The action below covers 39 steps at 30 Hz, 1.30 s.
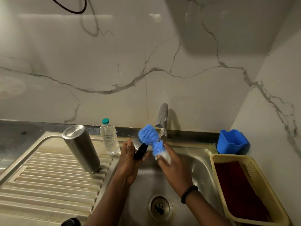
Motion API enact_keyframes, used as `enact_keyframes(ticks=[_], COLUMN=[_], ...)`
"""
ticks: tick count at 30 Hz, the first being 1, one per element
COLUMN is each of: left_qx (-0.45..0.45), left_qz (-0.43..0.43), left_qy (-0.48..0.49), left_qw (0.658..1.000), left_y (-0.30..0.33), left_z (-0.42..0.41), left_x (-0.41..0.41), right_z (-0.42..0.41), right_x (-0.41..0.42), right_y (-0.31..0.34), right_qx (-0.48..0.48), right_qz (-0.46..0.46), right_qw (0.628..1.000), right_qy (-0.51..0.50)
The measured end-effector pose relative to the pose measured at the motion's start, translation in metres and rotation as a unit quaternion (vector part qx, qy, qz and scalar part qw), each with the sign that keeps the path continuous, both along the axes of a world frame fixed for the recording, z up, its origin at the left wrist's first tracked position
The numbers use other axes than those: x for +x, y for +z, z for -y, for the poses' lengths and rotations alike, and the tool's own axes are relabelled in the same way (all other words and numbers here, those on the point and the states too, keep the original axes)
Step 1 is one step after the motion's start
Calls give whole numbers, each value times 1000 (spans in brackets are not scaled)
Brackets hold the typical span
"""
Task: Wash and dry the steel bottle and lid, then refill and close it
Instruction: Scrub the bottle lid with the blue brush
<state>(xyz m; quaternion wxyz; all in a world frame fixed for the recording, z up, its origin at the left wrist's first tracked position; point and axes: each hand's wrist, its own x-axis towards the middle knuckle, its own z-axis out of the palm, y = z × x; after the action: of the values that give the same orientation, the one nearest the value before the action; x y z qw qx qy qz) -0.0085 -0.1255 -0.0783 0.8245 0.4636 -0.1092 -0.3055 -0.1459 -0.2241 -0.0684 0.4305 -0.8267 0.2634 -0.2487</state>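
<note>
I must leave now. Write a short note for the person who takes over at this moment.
Left hand holds the lid over the sink.
Right hand grips the blue brush, bristles at the lid.
Steel bottle stands upside down on the drainboard, beside the plastic water bottle.
Done: cannot tell if the bottle is washed.
Left: finish the lid, dry both, refill, close.

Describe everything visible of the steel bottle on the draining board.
The steel bottle is a tall, plain cylinder of brushed metal, darker along its body, with a shiny flat disc end facing up. It stands inverted on the ribbed draining board, left of the sink basin. Neither hand touches it. A clear plastic water bottle stands just behind it.
</note>
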Motion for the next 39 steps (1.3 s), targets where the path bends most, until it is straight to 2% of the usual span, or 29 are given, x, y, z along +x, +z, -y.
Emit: enact_keyframes(ticks=[3, 7, 11, 15, 18, 22, 27, 30, 32, 35, 39], left_qx=[-1, -10, -19, -36, -18, 5, 22, 7, -10, 1, 22], left_qz=[2, -47, -50, -175, -139, -121, -99, -143, -173, -123, -77], left_qy=[3, 18, 25, 59, 41, 41, 11, 31, 39, 4, 4], left_qw=[1000, 999, 998, 982, 989, 992, 995, 989, 984, 992, 997], left_y=[-4, -17, -5, 3, 10, 4, -1, -2, -1, 2, -2], left_z=[-1, -5, -4, -2, 0, 3, 5, 6, 4, 5, 6], left_x=[3, -2, -9, -19, -20, -19, -17, -21, -21, -21, -18], right_z=[-2, -3, -10, -5, -14, -6, -9, 1, 0, -3, -1], right_x=[0, -2, -6, -8, -13, -9, -11, -6, -7, -9, -12], right_y=[0, -2, 0, -3, -5, -9, -8, -10, -11, -16, -15], right_qx=[-9, 8, -7, 8, -9, 14, 9, 28, 19, 20, 32], right_qz=[-8, -13, -40, -35, -53, -49, -47, -51, -29, -47, -42], right_qw=[1000, 1000, 999, 999, 998, 998, 999, 997, 999, 999, 997], right_qy=[29, 2, 3, -23, 22, -22, 3, -46, -32, -13, -48])
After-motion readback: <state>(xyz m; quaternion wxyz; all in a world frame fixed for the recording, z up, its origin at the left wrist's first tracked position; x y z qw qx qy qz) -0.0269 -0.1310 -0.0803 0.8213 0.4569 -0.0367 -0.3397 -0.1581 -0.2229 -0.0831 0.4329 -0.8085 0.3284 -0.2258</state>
